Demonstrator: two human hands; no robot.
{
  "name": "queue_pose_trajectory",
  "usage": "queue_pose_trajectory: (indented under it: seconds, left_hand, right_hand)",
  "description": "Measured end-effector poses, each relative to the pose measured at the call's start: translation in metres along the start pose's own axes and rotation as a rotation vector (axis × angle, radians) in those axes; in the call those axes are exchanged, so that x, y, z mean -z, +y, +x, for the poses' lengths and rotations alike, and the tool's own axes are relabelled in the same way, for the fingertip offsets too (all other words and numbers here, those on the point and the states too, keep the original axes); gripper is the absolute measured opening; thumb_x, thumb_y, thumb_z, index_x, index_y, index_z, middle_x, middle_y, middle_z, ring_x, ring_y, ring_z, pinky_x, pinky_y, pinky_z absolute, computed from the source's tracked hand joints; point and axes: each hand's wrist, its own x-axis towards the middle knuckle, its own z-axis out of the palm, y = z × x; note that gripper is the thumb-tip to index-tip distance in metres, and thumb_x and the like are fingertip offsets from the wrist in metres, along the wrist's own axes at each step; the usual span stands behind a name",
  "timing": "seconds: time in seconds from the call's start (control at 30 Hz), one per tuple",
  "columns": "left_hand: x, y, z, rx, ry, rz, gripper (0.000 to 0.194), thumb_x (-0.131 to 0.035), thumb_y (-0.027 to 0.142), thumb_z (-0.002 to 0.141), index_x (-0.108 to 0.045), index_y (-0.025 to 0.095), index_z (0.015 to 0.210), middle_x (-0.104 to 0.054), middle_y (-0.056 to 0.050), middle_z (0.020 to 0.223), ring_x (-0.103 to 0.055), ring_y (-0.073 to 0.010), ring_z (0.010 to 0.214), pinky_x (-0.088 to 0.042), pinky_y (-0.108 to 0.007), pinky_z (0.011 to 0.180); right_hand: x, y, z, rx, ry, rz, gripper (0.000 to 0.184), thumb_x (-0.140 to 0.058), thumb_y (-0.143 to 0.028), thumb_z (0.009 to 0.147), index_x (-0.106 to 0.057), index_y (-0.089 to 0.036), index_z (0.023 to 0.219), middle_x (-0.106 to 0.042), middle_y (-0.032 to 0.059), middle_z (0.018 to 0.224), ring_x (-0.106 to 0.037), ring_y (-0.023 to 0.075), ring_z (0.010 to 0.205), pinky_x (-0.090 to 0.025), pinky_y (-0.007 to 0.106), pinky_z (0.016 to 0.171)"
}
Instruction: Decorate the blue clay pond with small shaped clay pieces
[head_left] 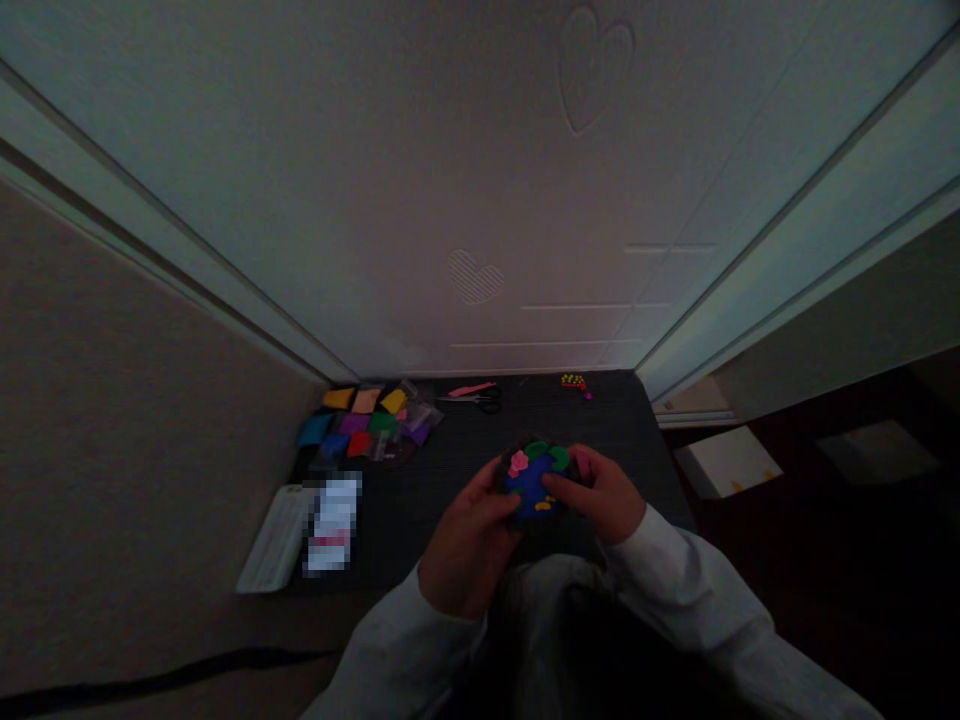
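Observation:
Both hands hold a round clay model (534,484) above the front part of the dark table. Its face is blue, with green pad shapes along the top, a pink flower (518,462) at the upper left and small yellow pieces near the bottom. A dark rim runs around it. My left hand (474,540) grips the left side, its thumb lying on the lower left of the face. From the right, my right hand (606,496) clasps the edge, and its thumb tip presses on the blue surface. The fingers behind the model are mostly hidden.
Several colourful clay packets (367,424) lie at the table's back left. Scissors (480,400) and a pink strip (472,388) rest near the back edge. Small yellow and red pieces (573,381) sit at back right. A lit, blurred phone (334,525) is at left. A white box (727,461) stands right.

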Motion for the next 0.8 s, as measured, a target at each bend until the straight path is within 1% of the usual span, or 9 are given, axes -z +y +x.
queue_pose_trajectory:
  seconds: [0.1, 0.2, 0.3, 0.4, 0.47, 0.53, 0.63, 0.8]
  left_hand:
    - [0.001, -0.001, 0.001, -0.002, -0.004, 0.023, 0.036, -0.047, 0.003, 0.074, -0.052, 0.015, 0.108, -0.06, -0.008, 0.105, -0.057, -0.0186, 0.092, -0.044, -0.032, 0.081]
    - [0.001, 0.0, 0.001, -0.005, 0.003, 0.039, 0.036, -0.047, 0.003, 0.074, -0.052, 0.015, 0.107, -0.06, -0.008, 0.104, -0.057, -0.0185, 0.091, -0.044, -0.032, 0.08]
    - [0.001, 0.0, 0.001, -0.006, 0.012, 0.037, 0.035, -0.048, 0.003, 0.073, -0.052, 0.014, 0.106, -0.061, -0.008, 0.103, -0.057, -0.0186, 0.091, -0.044, -0.032, 0.08]
    - [0.002, 0.003, 0.001, 0.016, 0.001, 0.002, 0.036, -0.048, 0.004, 0.072, -0.052, 0.014, 0.107, -0.061, -0.009, 0.104, -0.057, -0.019, 0.091, -0.043, -0.032, 0.08]
    - [0.004, 0.006, 0.001, 0.037, -0.027, -0.069, 0.033, -0.047, 0.009, 0.074, -0.053, 0.014, 0.106, -0.06, -0.009, 0.104, -0.056, -0.0186, 0.091, -0.043, -0.031, 0.079]
    - [0.005, 0.01, 0.0, 0.063, -0.052, -0.176, 0.029, -0.044, 0.018, 0.077, -0.054, 0.014, 0.104, -0.06, -0.008, 0.103, -0.056, -0.0177, 0.09, -0.044, -0.03, 0.077]
    - [0.004, 0.017, -0.003, 0.091, -0.087, -0.294, 0.032, -0.037, 0.027, 0.082, -0.052, 0.015, 0.108, -0.06, -0.008, 0.103, -0.056, -0.0179, 0.091, -0.043, -0.031, 0.078]
    - [0.001, 0.023, -0.007, 0.083, -0.149, -0.306, 0.04, -0.032, 0.031, 0.084, -0.045, 0.013, 0.117, -0.055, -0.012, 0.113, -0.052, -0.0222, 0.101, -0.037, -0.037, 0.088]
  right_hand:
    - [0.0, -0.002, -0.001, -0.021, -0.006, -0.002, 0.023, -0.062, -0.035, 0.064, -0.047, -0.017, 0.066, -0.039, -0.0066, 0.054, -0.035, 0.0071, 0.049, -0.029, 0.02, 0.045]
    - [0.0, -0.007, -0.004, -0.051, -0.023, 0.042, 0.023, -0.063, -0.035, 0.064, -0.047, -0.017, 0.067, -0.039, -0.0074, 0.053, -0.033, 0.0058, 0.046, -0.026, 0.02, 0.042]
    - [0.0, -0.014, -0.006, -0.07, -0.035, 0.071, 0.023, -0.063, -0.034, 0.064, -0.048, -0.017, 0.067, -0.039, -0.0077, 0.053, -0.033, 0.0052, 0.044, -0.026, 0.019, 0.041]
    - [0.001, -0.017, -0.008, -0.086, -0.046, 0.114, 0.024, -0.062, -0.036, 0.065, -0.051, -0.017, 0.072, -0.04, -0.0076, 0.052, -0.033, 0.0047, 0.043, -0.025, 0.019, 0.039]
    - [0.002, -0.018, -0.009, -0.107, -0.063, 0.196, 0.026, -0.061, -0.038, 0.065, -0.052, -0.016, 0.075, -0.04, -0.0078, 0.05, -0.032, 0.004, 0.04, -0.023, 0.019, 0.037]
    - [0.003, -0.016, -0.01, -0.128, -0.09, 0.303, 0.029, -0.06, -0.04, 0.067, -0.052, -0.016, 0.079, -0.039, -0.0085, 0.047, -0.03, 0.0034, 0.036, -0.02, 0.019, 0.035]
    - [0.005, -0.014, -0.01, -0.136, -0.114, 0.421, 0.032, -0.057, -0.042, 0.069, -0.052, -0.015, 0.086, -0.037, -0.0093, 0.041, -0.03, 0.0042, 0.033, -0.019, 0.019, 0.034]
    - [0.009, -0.014, -0.011, -0.121, -0.104, 0.461, 0.032, -0.059, -0.041, 0.068, -0.055, -0.015, 0.087, -0.048, -0.0049, 0.052, -0.035, 0.0043, 0.035, -0.02, 0.019, 0.034]
